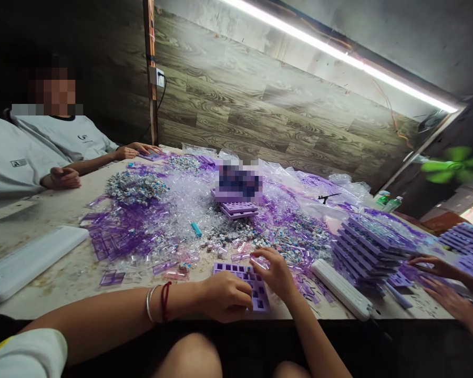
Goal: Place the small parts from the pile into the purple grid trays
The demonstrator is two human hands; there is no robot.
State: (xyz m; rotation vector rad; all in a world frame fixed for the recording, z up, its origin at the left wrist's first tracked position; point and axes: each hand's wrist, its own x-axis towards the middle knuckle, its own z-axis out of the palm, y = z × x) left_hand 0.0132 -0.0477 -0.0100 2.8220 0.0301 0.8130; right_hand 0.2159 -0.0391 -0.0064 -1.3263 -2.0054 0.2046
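A purple plastic tray [236, 270] with a grid of small cells lies at the table's near edge. My left hand [224, 296] grips the tray's near side; its wrist wears a silver bangle and a red cord. My right hand [274, 273] is over the tray's far right corner, fingers pinched on a small clear piece [256, 261]. Just beyond the tray spreads a heap of small clear, grey and purple parts [228, 231].
Stacks of purple trays [372, 247] stand at the right, where another person's hands [437, 268] work. A white power strip [341, 289] lies near the edge. A second person sits at the left, hands [65, 177] on the table. A white slab [27, 257] lies front left.
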